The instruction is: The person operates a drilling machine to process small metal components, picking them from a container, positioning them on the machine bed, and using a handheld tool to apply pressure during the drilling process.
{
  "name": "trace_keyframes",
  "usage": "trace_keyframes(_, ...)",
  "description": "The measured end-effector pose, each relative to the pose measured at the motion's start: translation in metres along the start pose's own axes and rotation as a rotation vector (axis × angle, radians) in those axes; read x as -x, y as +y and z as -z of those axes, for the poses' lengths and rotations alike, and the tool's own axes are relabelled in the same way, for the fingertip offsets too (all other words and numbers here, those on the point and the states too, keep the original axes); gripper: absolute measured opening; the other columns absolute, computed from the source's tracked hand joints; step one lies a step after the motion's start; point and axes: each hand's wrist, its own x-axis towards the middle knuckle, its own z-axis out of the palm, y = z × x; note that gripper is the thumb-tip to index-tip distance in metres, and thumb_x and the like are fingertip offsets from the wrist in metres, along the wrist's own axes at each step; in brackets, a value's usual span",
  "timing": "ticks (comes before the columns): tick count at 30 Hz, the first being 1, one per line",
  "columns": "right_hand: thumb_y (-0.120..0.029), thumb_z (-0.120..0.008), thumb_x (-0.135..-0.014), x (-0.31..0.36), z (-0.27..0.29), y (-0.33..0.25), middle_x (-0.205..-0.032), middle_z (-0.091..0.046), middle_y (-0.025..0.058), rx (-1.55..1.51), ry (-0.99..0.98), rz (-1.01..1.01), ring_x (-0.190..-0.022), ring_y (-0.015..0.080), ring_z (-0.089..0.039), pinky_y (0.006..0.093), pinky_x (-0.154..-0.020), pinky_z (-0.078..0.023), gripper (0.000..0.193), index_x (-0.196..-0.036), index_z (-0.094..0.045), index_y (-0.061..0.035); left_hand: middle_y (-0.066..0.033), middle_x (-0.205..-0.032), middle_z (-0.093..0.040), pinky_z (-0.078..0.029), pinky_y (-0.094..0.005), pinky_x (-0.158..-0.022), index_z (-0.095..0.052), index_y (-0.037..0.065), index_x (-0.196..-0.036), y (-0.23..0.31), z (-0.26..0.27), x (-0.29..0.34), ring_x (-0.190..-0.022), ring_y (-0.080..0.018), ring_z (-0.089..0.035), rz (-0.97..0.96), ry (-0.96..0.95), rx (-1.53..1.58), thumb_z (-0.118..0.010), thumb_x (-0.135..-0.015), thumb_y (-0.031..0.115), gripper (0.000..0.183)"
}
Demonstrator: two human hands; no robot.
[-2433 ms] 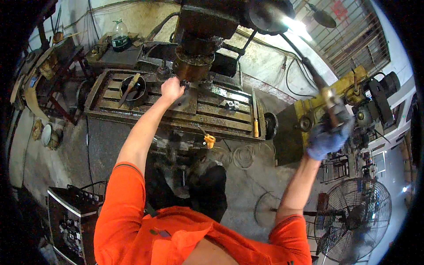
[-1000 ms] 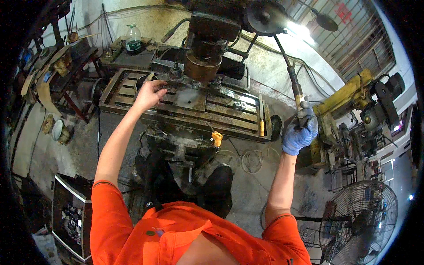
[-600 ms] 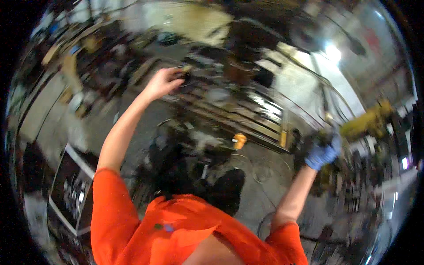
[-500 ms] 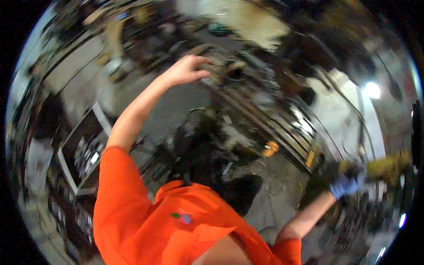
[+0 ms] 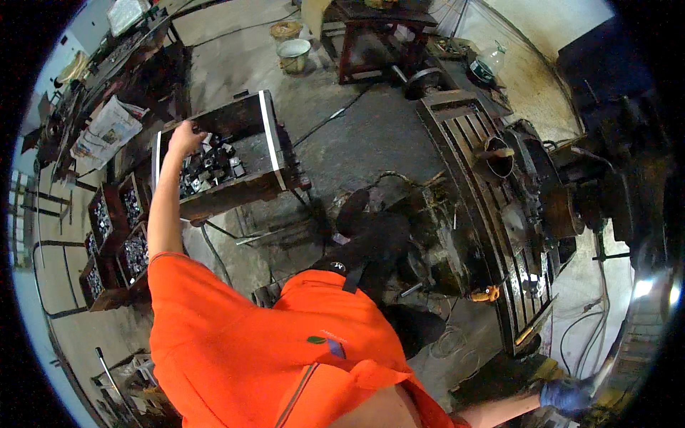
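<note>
My bare left hand point(image 5: 187, 139) reaches into a long dark metal box with pale rims point(image 5: 268, 132) on the left. Its fingers are bent down at the edge of a heap of small metal blocks point(image 5: 214, 162); what they grip is hidden. At the lower right my right hand point(image 5: 566, 394), in a blue glove, is closed at the end of a pale bar-like part point(image 5: 606, 367). Blur and the dark picture rim hide its fingertips. Right of my body stands a machine with a slotted table point(image 5: 492, 214) and a dark round holder point(image 5: 497, 158).
Bins of small metal parts point(image 5: 135, 253) stand left of the box, beside a newspaper point(image 5: 107, 135) on a cluttered bench. Farther off are a white bucket point(image 5: 294, 55) and a dark red table point(image 5: 382, 21). An orange thing point(image 5: 485, 293) hangs at the slotted table. Cables run across the floor.
My view has turned left. My left hand has gone from beside the machine table, fingers apart, down into the box of metal blocks. The gloved right hand sits lower in view.
</note>
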Motion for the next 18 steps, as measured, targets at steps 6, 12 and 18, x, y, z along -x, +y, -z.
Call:
trace_keyframes(6,-0.014,-0.048,-0.084,-0.026,0.049,0.046,-0.105,-0.058,0.0171,0.863,0.121,0.048,-0.098,0.0253,-0.054,0.0364,-0.087,-0.044,0.031,-0.108,-0.056,0.0032,-0.0146,-0.092,-0.061,-0.048,-0.0423,-0.072,-0.057,0.007,-0.094,0.013,-0.047,0.008,-0.090,-0.0305,-0.058,0.016,0.037,-0.403,-0.064,-0.070,0.026,0.032)
trace_keyframes(12,-0.005,-0.050,-0.081,-0.072,0.073,0.053,-0.106,-0.058,0.0146,0.977,-0.133,0.579,-0.095,0.0240,-0.055,0.0346,-0.083,-0.045,0.024,-0.102,-0.061,-0.0017,-0.0131,-0.099,-0.058,-0.048,-0.0413,-0.070,-0.052,0.010,-0.104,0.029,-0.069,-0.008,-0.088,-0.0301,-0.058,-0.132,-0.013,-0.547,-0.055,-0.075,0.014,0.030)
trace_keyframes(18,-0.008,-0.056,-0.076,-0.130,0.048,0.050,-0.106,-0.058,0.0154,0.339,0.140,0.156,-0.093,0.0285,-0.057,0.0342,-0.084,-0.045,0.027,-0.102,-0.059,-0.0007,-0.0148,-0.108,-0.056,-0.045,-0.0436,-0.076,-0.050,0.006,-0.114,-0.008,-0.085,-0.026,-0.093,-0.0354,-0.054,-0.227,0.073,-0.385,-0.061,-0.072,0.022,0.047)
